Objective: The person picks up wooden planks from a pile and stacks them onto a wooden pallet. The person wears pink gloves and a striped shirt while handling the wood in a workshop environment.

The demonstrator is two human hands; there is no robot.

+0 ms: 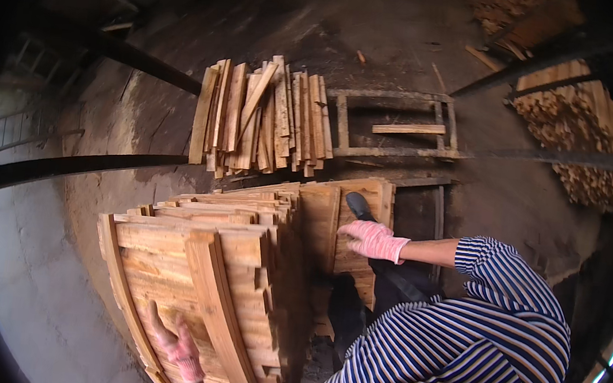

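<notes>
A tall stack of pale wooden boards (197, 255) fills the lower middle, and I look down its side. My left hand (175, 343), in a pink glove, lies flat with spread fingers against the stack's near face, low down. My right hand (373, 240), also in a pink glove, reaches out from a blue-and-white striped sleeve (491, 268). Its fingers curl over the edge of a flat board (354, 196) on a lower pile beside the stack. A dark shoe (358, 205) stands on that same board, just above the hand.
A loose bundle of short planks (262, 117) lies on the dark dirt floor beyond the stack. To its right is a wooden frame (394, 122) with one slat across it. More stacked wood (578, 129) sits at the right. Dark beams (80, 164) cross the left side.
</notes>
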